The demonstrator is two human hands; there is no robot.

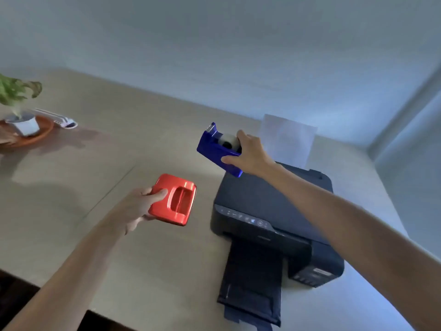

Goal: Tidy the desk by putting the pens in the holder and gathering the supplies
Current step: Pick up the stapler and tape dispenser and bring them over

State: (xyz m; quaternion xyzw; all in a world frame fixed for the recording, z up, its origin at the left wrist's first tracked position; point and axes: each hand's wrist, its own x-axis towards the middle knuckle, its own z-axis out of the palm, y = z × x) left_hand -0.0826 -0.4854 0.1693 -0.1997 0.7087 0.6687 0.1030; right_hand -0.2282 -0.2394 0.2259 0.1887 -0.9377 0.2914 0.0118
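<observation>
My left hand grips a red plastic desk item with a recessed slot, held above the beige desk near its middle. My right hand holds a blue tape dispenser with a white tape roll in it, lifted over the back left corner of the printer. A few white pens lie at the far left of the desk, beside the plant's saucer. No pen holder is in view.
A dark printer sits at the right of the desk, its output tray extended toward me and a sheet of paper standing in its rear feed. A small potted plant on an orange saucer stands at the far left.
</observation>
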